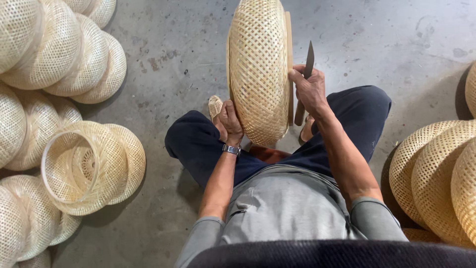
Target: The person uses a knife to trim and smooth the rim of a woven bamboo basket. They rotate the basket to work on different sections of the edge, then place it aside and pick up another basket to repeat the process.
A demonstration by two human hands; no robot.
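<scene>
While hands grip, woven bamboo basket [258, 69] stands edgewise.

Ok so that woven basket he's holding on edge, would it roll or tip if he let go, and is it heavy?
The basket is round and stands on its rim, steadied by the left hand and right hand, so it would probably roll or flop over if released. Its thin open weave suggests it is light for its size. The rim hoop likely keeps it fairly stiff.

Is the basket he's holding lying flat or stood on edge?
On edge: the basket stands upright, left hand bracing its woven side.
</scene>
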